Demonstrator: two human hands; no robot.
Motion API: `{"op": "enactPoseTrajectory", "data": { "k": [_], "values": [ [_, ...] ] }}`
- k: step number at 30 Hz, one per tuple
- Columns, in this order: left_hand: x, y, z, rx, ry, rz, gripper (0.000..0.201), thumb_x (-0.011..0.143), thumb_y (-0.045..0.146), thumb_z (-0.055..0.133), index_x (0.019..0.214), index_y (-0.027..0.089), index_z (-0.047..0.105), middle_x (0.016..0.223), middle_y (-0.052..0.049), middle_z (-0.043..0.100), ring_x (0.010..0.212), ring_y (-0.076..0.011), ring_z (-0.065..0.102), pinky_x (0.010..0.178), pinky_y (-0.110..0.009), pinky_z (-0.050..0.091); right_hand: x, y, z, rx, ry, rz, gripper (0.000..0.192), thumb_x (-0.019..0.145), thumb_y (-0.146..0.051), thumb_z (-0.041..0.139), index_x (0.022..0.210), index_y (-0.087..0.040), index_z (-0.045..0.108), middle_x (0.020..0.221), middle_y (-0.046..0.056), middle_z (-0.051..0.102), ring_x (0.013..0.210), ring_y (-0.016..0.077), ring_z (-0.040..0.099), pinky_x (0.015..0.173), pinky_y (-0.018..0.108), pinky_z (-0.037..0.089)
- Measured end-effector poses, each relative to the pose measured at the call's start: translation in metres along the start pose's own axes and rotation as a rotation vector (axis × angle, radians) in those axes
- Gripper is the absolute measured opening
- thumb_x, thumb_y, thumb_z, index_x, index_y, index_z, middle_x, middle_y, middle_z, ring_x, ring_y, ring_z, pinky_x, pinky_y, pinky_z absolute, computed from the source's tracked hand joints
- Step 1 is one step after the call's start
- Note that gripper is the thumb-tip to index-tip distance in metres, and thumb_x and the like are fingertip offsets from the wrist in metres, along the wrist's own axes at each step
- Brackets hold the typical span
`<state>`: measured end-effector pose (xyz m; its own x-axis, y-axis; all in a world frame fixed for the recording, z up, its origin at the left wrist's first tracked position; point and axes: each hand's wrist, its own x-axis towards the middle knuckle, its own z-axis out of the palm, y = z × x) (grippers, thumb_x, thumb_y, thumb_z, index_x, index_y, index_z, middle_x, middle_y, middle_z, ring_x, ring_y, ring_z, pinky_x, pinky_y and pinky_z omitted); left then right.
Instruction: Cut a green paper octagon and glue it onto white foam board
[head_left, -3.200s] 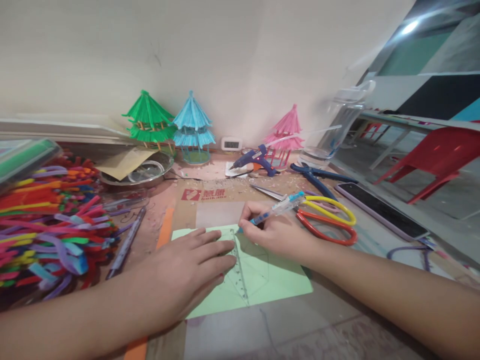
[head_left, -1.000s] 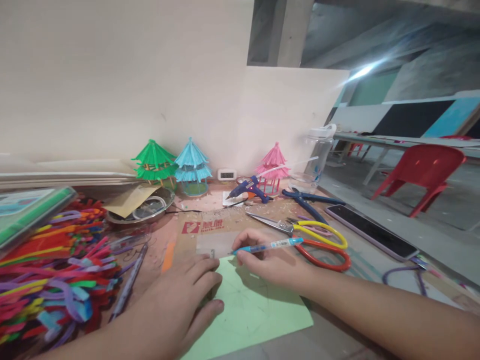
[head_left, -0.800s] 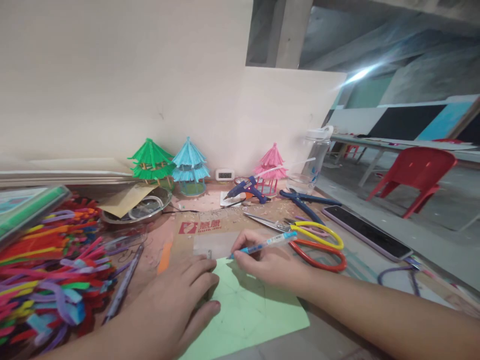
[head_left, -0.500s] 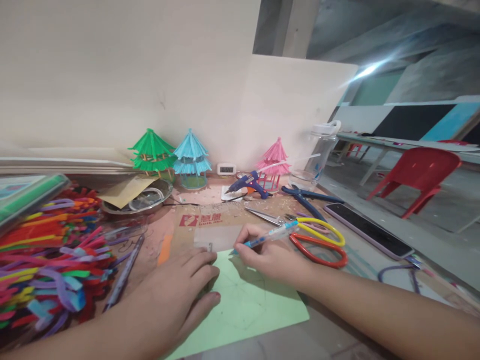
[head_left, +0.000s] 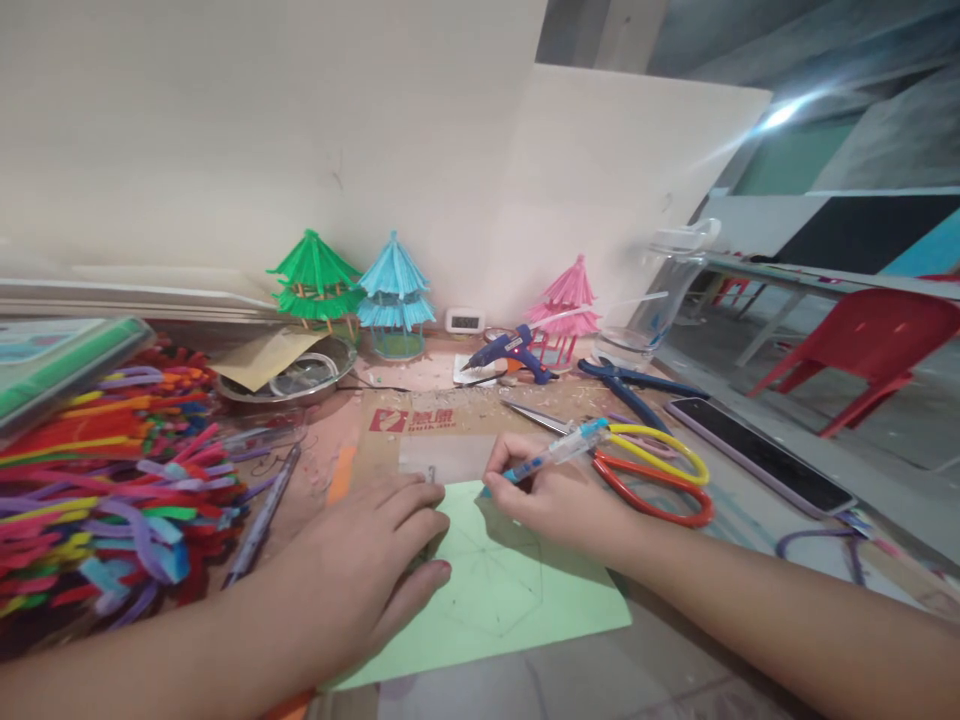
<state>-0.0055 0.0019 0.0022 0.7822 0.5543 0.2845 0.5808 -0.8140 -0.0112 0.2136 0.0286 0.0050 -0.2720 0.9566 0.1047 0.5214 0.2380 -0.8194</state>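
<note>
A light green paper sheet lies flat on the table with a pencilled hexagon and crossing lines on it. My left hand presses flat on the sheet's left part, over a clear ruler whose end pokes out past the fingertips. My right hand grips a blue pen with its tip at the sheet's far edge.
A heap of coloured pipe cleaners fills the left. Red-and-yellow scissors and a phone lie to the right. A blue glue gun, three paper pagodas, a metal dish and a water bottle line the wall.
The ruler, earlier laid down the sheet's middle, now sits under my left hand at the left. My right hand stayed at the far edge, tilting the pen up. The view shifted down.
</note>
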Motion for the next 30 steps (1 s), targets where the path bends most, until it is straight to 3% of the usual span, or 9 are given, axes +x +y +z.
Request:
{"op": "enactPoseTrajectory", "data": {
  "k": [16, 24, 30],
  "values": [
    [-0.0006, 0.0002, 0.0004, -0.001, 0.014, -0.010, 0.022, 0.097, 0.025, 0.046, 0.101, 0.019, 0.066, 0.113, -0.010, 0.070, 0.107, -0.0294, 0.066, 0.085, -0.044, 0.057, 0.0011, 0.0007, 0.0004, -0.029, -0.016, -0.043, 0.015, 0.075, -0.015, 0.053, 0.065, -0.022, 0.046, 0.058, -0.006, 0.047, 0.055, 0.0112, 0.045, 0.054, 0.023, 0.036],
    [-0.0016, -0.0014, 0.0022, -0.007, 0.087, -0.019, 0.019, 0.095, 0.025, 0.049, 0.102, 0.022, 0.066, 0.113, -0.007, 0.071, 0.106, -0.0265, 0.067, 0.085, -0.039, 0.056, 0.0025, -0.0030, 0.0002, -0.009, -0.017, -0.021, 0.018, 0.076, -0.014, 0.055, 0.064, -0.022, 0.044, 0.058, -0.006, 0.047, 0.056, 0.0110, 0.046, 0.055, 0.022, 0.037],
    [-0.0028, -0.0017, 0.0010, -0.011, 0.072, -0.028, 0.016, 0.092, 0.024, 0.052, 0.102, 0.025, 0.065, 0.115, -0.005, 0.070, 0.105, -0.0258, 0.068, 0.082, -0.036, 0.056, 0.0029, 0.0045, 0.0007, 0.043, -0.006, 0.006, 0.010, 0.084, -0.024, 0.055, 0.075, -0.022, 0.051, 0.058, -0.006, 0.051, 0.057, 0.0125, 0.052, 0.056, 0.023, 0.039]
  ]
}}
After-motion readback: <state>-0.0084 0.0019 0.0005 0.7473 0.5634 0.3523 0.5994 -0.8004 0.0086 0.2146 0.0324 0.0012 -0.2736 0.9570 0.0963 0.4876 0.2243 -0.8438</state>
